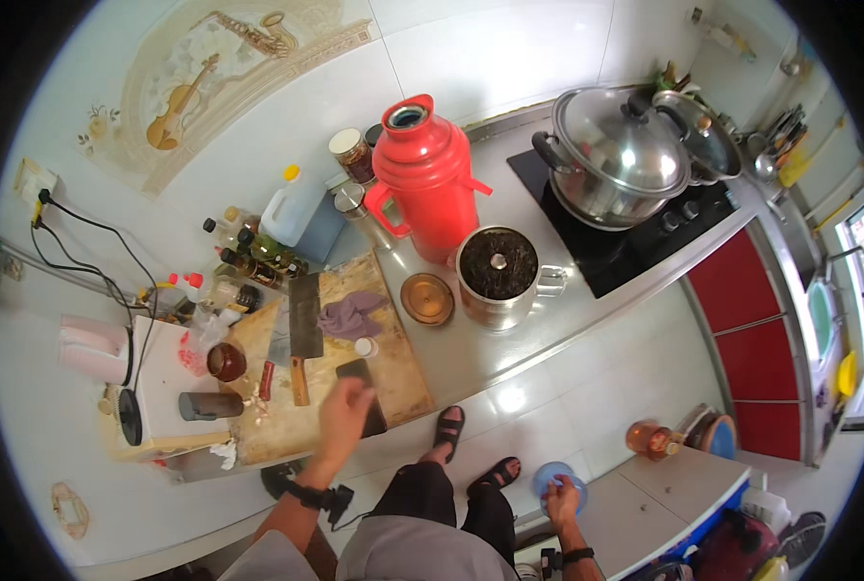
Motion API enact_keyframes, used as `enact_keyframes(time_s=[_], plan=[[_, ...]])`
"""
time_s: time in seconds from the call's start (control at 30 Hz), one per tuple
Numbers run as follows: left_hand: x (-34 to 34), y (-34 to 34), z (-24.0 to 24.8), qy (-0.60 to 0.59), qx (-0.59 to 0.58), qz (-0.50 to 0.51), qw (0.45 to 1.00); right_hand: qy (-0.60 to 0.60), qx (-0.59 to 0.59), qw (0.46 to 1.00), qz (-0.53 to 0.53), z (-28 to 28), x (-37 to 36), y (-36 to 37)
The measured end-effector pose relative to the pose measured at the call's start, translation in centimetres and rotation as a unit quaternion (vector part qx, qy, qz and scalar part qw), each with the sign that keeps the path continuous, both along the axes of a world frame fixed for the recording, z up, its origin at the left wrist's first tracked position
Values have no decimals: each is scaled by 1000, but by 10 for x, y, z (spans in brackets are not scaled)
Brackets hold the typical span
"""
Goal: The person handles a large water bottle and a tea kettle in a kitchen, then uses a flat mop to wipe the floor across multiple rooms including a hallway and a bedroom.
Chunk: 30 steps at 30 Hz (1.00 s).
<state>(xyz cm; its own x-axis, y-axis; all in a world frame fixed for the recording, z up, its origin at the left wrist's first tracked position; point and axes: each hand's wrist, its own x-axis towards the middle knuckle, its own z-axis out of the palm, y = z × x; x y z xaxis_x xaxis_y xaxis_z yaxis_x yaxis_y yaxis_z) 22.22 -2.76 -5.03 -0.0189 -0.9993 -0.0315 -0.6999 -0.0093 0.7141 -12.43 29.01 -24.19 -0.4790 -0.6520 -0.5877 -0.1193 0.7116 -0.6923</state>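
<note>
My left hand is over the near right edge of the wooden cutting board, its fingers curled together and slightly blurred. Partly under it lies a flat black rectangular object; whether the fingers touch it is unclear. Low on the right, my right hand grips a round, translucent blue plastic piece beside a white cabinet. On the counter stands an uncovered steel pitcher filled with dark loose leaves, a metal knob in their middle. A brownish round lid lies beside it, and behind rises a red thermos with its mouth uncovered.
A cleaver, another knife and a purple cloth lie on the board. Bottles and a jug crowd the wall. A lidded steel pot sits on the black cooktop. An amber jar tops the white cabinet.
</note>
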Motion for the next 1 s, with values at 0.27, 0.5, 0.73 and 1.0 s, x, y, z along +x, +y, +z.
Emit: enact_keyframes(time_s=[0.27, 0.5, 0.73, 1.0], plan=[[21, -89, -23, -114, -83, -54, 989, 131, -70, 976, 160, 140, 30, -135], [19, -105, -36, -46, -24, -98, 994, 152, -101, 972, 151, 195, 52, -173], [24, -107, -34, -38, -42, -109, 992, 109, -104, 974, 170, 220, 70, -209], [-4, -65, 53, 421, 290, -18, 859, -75, -205, 935, 280, 257, 89, -276]])
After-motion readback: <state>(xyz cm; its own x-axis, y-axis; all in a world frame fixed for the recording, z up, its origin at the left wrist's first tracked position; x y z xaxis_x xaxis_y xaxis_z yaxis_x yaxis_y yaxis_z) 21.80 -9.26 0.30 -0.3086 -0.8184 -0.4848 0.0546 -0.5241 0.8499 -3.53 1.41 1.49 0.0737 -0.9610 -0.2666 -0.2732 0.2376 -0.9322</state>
